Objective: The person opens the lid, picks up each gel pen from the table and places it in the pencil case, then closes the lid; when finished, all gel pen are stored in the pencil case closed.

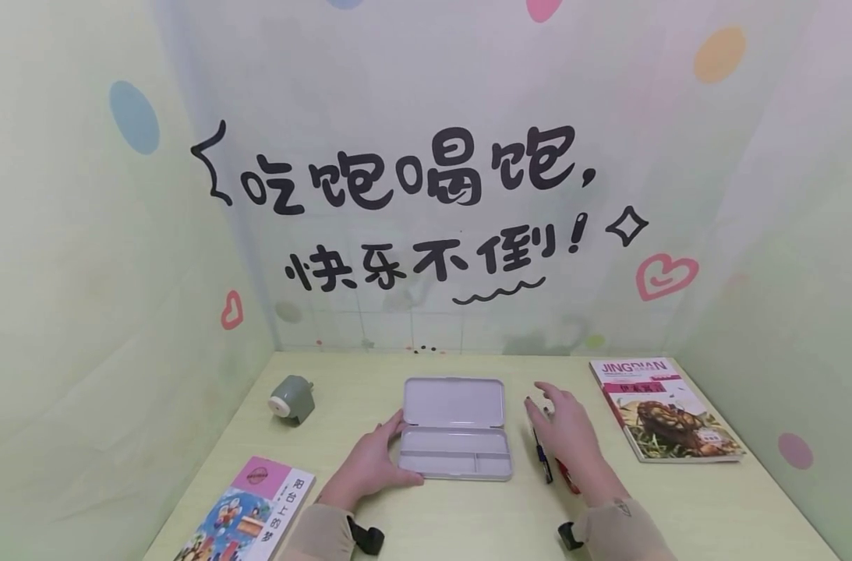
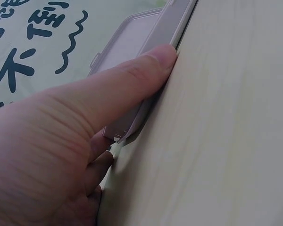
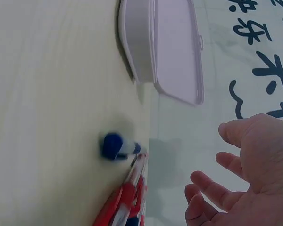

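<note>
A pale lilac pencil case (image 1: pixel 454 401) lies on the table with its lid raised and its divided tray facing up; no items show in the tray. My left hand (image 1: pixel 372 466) holds the case by its left end. The left wrist view shows the thumb (image 2: pixel 132 77) along the front wall and the other fingers partly hidden behind the end. To the right of the case, my right hand (image 1: pixel 567 428) hovers over several pens, fingers spread and holding nothing. Among them are a blue-ended pen (image 3: pixel 114 145) and a red pen (image 3: pixel 125 202).
A grey-green pencil sharpener (image 1: pixel 292 399) stands at the back left. One book (image 1: pixel 246 510) lies at the front left, another book (image 1: pixel 667 409) at the back right. Fabric walls (image 1: pixel 426 78) with printed lettering enclose the table (image 1: pixel 461 522).
</note>
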A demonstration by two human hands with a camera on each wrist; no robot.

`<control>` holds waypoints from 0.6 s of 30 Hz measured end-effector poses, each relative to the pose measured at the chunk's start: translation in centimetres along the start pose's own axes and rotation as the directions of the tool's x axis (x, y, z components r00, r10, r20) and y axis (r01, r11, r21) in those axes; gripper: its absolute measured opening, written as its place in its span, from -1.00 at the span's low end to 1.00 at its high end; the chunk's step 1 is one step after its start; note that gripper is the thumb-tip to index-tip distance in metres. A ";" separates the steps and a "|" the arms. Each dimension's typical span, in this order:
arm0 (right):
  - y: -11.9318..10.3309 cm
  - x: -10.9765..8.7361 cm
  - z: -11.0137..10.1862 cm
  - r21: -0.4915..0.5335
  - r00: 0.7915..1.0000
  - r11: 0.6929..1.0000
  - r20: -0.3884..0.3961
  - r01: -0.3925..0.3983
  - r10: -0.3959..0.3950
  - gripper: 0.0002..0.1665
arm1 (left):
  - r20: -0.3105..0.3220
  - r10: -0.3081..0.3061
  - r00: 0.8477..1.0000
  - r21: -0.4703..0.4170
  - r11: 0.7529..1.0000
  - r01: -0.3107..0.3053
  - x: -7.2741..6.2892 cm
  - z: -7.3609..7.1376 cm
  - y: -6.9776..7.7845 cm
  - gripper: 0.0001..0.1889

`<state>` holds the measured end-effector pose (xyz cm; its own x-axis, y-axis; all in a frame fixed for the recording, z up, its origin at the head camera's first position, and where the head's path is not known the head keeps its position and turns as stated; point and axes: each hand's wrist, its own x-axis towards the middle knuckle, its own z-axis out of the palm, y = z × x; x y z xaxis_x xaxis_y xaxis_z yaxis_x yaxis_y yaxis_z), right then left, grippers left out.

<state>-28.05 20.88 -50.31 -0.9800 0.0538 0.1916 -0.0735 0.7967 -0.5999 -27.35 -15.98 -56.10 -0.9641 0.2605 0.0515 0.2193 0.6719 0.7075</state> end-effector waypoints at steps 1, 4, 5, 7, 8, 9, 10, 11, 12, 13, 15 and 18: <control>0.6 -0.4 -0.3 -0.011 1.000 1.000 -0.007 -0.015 0.015 -0.31 | 0.000 -0.001 1.000 0.001 1.000 0.001 0.0 0.0 0.0 0.47; 2.5 -1.5 -1.2 -0.055 0.998 0.997 -0.031 -0.050 0.048 -0.32 | 0.001 -0.003 1.000 0.002 1.000 0.003 0.0 0.0 0.0 0.47; 3.1 -1.8 -1.4 -0.073 0.997 0.995 -0.040 -0.064 0.061 -0.32 | 0.001 -0.002 1.000 0.002 1.000 0.002 0.0 0.0 0.0 0.47; 4.2 -2.5 -1.9 -0.104 0.996 0.991 -0.059 -0.080 0.074 -0.34 | 0.000 0.001 1.000 0.001 1.000 -0.001 -0.1 -0.1 0.0 0.47; 4.7 -2.7 -2.2 -0.120 0.995 0.989 -0.067 -0.085 0.078 -0.35 | 0.000 0.002 1.000 0.003 1.000 -0.002 -0.1 -0.1 0.0 0.47; 5.0 -2.9 -2.5 -0.131 0.994 0.987 -0.074 -0.095 0.086 -0.36 | 0.000 0.002 1.000 0.006 1.000 -0.002 0.0 -0.1 0.0 0.47; 5.5 -3.2 -2.7 -0.139 0.992 0.985 -0.077 -0.105 0.095 -0.36 | 0.001 0.002 1.000 0.006 1.000 -0.002 -0.1 -0.2 0.1 0.47; 5.9 -3.3 -3.0 -0.154 0.992 0.982 -0.077 -0.113 0.102 -0.36 | 0.001 0.001 1.000 0.006 1.000 -0.001 -0.1 -0.2 0.2 0.46; 6.2 -3.4 -3.1 -0.166 0.991 0.979 -0.074 -0.121 0.110 -0.36 | 0.001 -0.001 1.000 0.005 1.000 0.001 -0.1 -0.2 0.2 0.46; 6.5 -3.4 -3.3 -0.179 0.990 0.975 -0.067 -0.131 0.120 -0.35 | 0.000 -0.002 1.000 0.003 1.000 0.002 -0.1 -0.2 0.3 0.46; 7.0 -3.5 -3.4 -0.203 0.989 0.968 -0.041 -0.149 0.143 -0.36 | -0.001 -0.007 1.000 0.001 1.000 0.007 -0.1 -0.2 0.2 0.46; 7.3 -3.7 -3.6 -0.248 0.985 0.955 0.006 -0.164 0.171 -0.40 | 0.000 -0.010 1.000 -0.003 1.000 0.010 -0.2 -0.1 0.2 0.46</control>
<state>-24.35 28.68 -52.60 -0.9793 0.1854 0.0815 0.1363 0.9010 -0.4120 -27.12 -15.96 -55.84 -0.9662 0.2536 0.0451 0.2096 0.6723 0.7100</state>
